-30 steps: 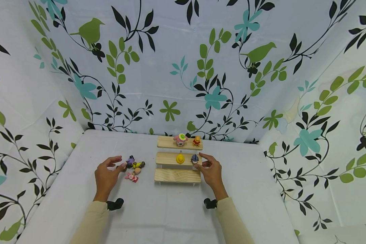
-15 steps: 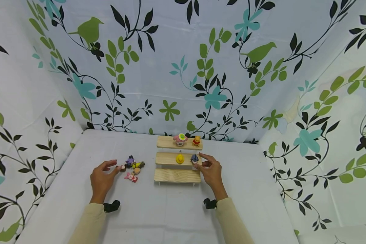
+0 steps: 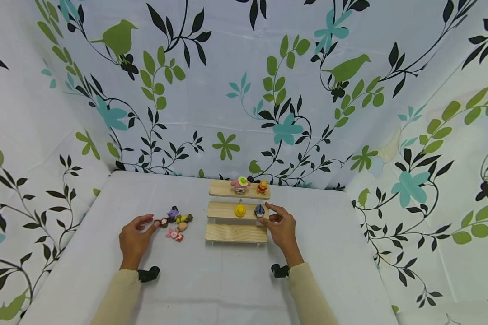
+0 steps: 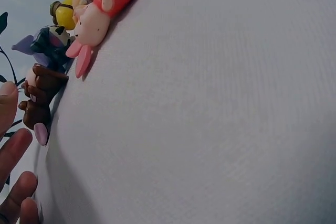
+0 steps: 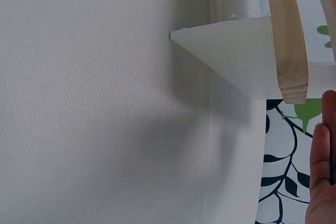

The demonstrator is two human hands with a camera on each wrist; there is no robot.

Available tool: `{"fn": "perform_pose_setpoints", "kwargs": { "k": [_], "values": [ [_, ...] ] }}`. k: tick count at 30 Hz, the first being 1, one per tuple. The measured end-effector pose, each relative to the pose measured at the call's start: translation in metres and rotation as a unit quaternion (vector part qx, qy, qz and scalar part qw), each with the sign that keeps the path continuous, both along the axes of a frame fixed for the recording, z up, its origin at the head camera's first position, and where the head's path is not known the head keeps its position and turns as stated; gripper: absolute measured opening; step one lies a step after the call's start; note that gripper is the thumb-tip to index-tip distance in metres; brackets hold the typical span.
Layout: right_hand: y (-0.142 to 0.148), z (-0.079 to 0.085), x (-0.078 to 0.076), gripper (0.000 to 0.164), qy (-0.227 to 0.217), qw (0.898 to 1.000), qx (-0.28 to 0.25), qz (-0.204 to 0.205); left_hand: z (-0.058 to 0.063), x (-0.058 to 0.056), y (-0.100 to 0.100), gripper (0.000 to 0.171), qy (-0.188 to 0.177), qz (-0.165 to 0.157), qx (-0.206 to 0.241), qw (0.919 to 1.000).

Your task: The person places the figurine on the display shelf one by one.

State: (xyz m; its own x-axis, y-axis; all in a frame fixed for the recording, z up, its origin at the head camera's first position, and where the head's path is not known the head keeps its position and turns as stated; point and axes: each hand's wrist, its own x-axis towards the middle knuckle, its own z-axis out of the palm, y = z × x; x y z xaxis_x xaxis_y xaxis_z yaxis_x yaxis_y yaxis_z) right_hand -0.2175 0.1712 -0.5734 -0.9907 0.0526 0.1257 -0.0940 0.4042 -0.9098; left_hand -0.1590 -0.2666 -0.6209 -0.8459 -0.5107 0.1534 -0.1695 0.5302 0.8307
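My left hand (image 3: 135, 238) is beside a small brown toy figurine (image 3: 161, 222), which lies on the table. In the left wrist view, the fingers (image 4: 14, 148) are spread a little and stand apart from the brown figurine (image 4: 39, 98). My right hand (image 3: 282, 229) is at the right end of the middle shelf (image 3: 223, 210). Its thumb and index finger are around a small dark-blue figurine (image 3: 259, 211) standing there. The right wrist view shows the fingers (image 5: 321, 150) beside a wooden shelf end (image 5: 291, 72); the blue figurine is hidden there.
A purple figurine (image 3: 173, 213), a yellow one (image 3: 184, 219), a tan one (image 3: 182, 226) and a pink rabbit (image 3: 175, 234) lie on the table. A yellow figurine (image 3: 240, 210) stands mid-shelf. The top shelf (image 3: 219, 189) bears a pink figurine (image 3: 240, 185) and a bear (image 3: 262, 187). Below is the lower shelf (image 3: 236, 233).
My left hand has moved left and slightly toward me, away from the other figurines. The brown figurine has shifted a little left. My right hand stays at the blue figurine.
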Motion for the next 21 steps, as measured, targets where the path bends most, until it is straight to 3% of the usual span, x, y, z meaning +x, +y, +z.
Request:
{"fn": "perform_pose_setpoints", "kwargs": {
  "k": [14,21],
  "values": [
    [-0.001,-0.001,-0.001,0.058,-0.005,1.000,0.004,-0.002,0.001,-0.005,0.016,0.033,-0.046,0.005,-0.052,0.9976],
    [0.000,0.000,-0.001,0.057,-0.001,1.000,0.004,0.001,0.004,-0.007,0.019,0.038,-0.028,-0.018,-0.062,0.9975]
  ]
}}
